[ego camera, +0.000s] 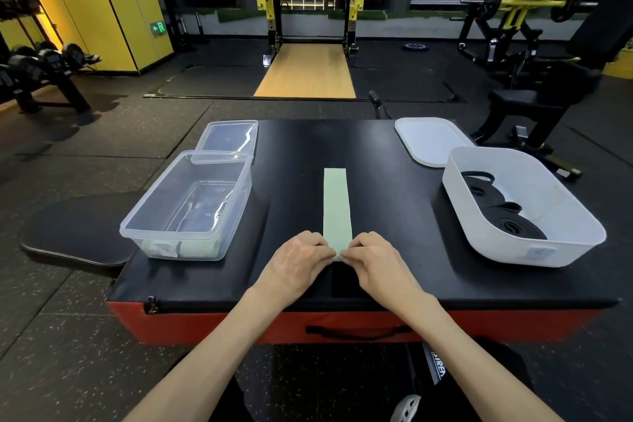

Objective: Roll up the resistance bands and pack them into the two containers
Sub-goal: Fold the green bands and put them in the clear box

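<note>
A pale green resistance band [336, 206] lies flat and straight on the black pad top [394, 189], running away from me. Its near end is curled into a small roll, pinched between my left hand [301, 259] and my right hand [375, 259]. On the left stands a clear plastic container [164, 212] with pale green rolled bands [191, 247] at its near end. On the right stands a white container [575, 212] holding several rolled black bands [507, 212].
A clear lid [229, 139] lies behind the clear container, and a white lid [428, 141] behind the white one. The pad sits on a red box with a black handle [359, 331]. A black bench pad [75, 233] is to the left. Gym racks stand beyond.
</note>
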The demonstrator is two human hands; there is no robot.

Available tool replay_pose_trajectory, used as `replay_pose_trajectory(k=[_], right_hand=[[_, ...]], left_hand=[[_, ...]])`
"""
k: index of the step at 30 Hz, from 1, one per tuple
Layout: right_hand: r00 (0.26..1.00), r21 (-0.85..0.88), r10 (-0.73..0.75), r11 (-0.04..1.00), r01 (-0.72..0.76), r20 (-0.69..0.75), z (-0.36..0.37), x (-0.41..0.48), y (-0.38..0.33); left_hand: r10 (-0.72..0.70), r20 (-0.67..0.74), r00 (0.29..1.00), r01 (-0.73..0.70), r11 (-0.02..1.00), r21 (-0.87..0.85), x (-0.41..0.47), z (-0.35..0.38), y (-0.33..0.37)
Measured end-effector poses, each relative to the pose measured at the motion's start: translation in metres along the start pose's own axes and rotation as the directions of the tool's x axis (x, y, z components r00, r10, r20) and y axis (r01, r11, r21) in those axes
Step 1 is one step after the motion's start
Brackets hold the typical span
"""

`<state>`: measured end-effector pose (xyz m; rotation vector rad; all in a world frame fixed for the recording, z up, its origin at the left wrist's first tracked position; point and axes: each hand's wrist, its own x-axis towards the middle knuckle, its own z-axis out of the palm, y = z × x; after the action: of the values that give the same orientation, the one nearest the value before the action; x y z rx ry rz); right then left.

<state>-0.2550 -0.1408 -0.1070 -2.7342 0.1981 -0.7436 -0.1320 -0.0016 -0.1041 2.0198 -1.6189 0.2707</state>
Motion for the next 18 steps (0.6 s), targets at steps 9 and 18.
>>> replay_pose_trajectory(k=[9,18], right_hand=[[0.998,-0.078,-0.042,0.996,0.038,-0.048,0.0019,-0.0069,-0.0065],[0.999,-0.047,0.007,0.999,-0.009,-0.043,0.0071,0.0008,-0.002]], left_hand=[[-0.027,0.07,0.997,0.029,0.999,-0.031,0.0065,0.0022,-0.0075],[-0.055,0.03,0.998,0.055,0.998,-0.017,0.0035,0.0033,-0.0066]])
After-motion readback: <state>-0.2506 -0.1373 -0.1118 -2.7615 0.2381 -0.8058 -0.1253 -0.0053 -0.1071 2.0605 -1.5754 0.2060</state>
